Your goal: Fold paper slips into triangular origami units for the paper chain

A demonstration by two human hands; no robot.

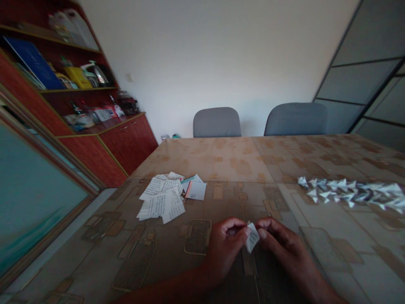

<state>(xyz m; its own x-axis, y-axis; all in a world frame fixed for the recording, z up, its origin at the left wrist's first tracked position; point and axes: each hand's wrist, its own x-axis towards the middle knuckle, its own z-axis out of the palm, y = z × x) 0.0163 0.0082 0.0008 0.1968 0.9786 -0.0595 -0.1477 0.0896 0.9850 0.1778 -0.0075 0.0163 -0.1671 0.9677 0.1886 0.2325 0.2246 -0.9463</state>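
Note:
A small folded piece of printed paper [252, 237] is held up over the near part of the table, between my two hands. My left hand [226, 247] pinches its left edge between thumb and fingers. On the other side, my right hand [282, 244] is closed on its right edge with thumb and forefinger. To the left lies a loose pile of printed paper pieces [161, 202], with a few coloured and plain ones [196, 191] at its right side. Several folded paper pieces [354, 192] stand in rows at the right.
The patterned table [234, 162] reaches back to two grey chairs [217, 122] by the wall. A red-brown cabinet [126, 143] with shelves of bottles, a kettle and a blue folder stands at the left. Grey panels [363, 80] are at the right.

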